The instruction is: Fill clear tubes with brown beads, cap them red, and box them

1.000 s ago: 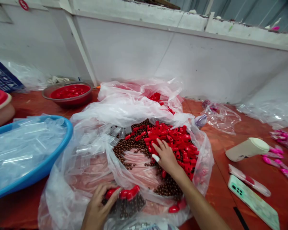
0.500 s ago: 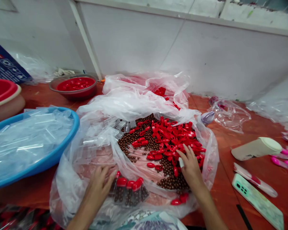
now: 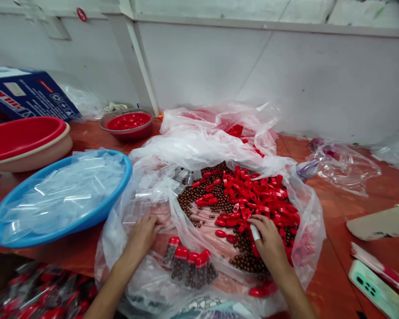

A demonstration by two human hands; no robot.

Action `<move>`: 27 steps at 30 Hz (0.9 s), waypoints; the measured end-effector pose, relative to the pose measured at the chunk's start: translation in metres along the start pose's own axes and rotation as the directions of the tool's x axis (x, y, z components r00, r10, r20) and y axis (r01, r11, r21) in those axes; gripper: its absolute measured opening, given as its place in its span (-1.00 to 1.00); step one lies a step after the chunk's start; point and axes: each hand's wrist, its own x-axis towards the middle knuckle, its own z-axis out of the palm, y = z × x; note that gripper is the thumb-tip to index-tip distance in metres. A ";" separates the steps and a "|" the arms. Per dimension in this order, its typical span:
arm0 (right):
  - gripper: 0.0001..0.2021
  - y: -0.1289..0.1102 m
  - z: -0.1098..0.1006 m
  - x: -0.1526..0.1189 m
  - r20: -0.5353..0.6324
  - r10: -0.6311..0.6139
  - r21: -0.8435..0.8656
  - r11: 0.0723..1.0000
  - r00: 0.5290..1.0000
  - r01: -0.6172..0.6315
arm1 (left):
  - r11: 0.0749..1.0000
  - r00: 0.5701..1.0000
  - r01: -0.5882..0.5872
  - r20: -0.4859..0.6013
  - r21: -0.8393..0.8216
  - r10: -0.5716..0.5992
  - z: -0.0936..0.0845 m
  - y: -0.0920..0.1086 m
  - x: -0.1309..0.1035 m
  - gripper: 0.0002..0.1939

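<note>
At the heaped red caps [image 3: 266,197], our right hand [image 3: 269,239] curls narrowly; our left hand [image 3: 144,232] lies near clear tubes [image 3: 142,193]. Whether either grips anything, we cannot tell. Bead-filled, red-capped tubes [image 3: 178,269] lie nearer us, a blue basin [image 3: 128,170] farther left.

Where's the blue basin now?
In the head view, the blue basin sits at the left, beside the plastic bag and in front of the large red basin.

I'm working in soft, even light; shine dotting red caps [image 3: 252,195], glare streaking clear tubes [image 3: 76,186]; lower-left packets [image 3: 43,297] sitting dim, blurred; cup [image 3: 379,222] stretching at right edge.
</note>
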 end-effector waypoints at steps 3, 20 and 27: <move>-0.65 0.001 0.009 0.030 0.032 -0.037 -0.032 0.999 0.999 0.038 | 1.000 0.998 -0.016 -0.054 -0.003 0.016 -0.006 -0.003 0.002 -0.75; -0.72 0.011 0.011 0.071 0.164 -0.162 -0.223 0.955 0.973 0.196 | 0.992 0.988 -0.001 -0.151 0.129 0.021 -0.007 -0.026 0.032 -0.73; -0.65 0.018 -0.032 0.034 -0.120 0.030 -0.077 0.996 0.992 -0.040 | 0.966 0.968 -0.010 -0.246 -0.257 -0.055 -0.011 -0.025 0.021 -0.55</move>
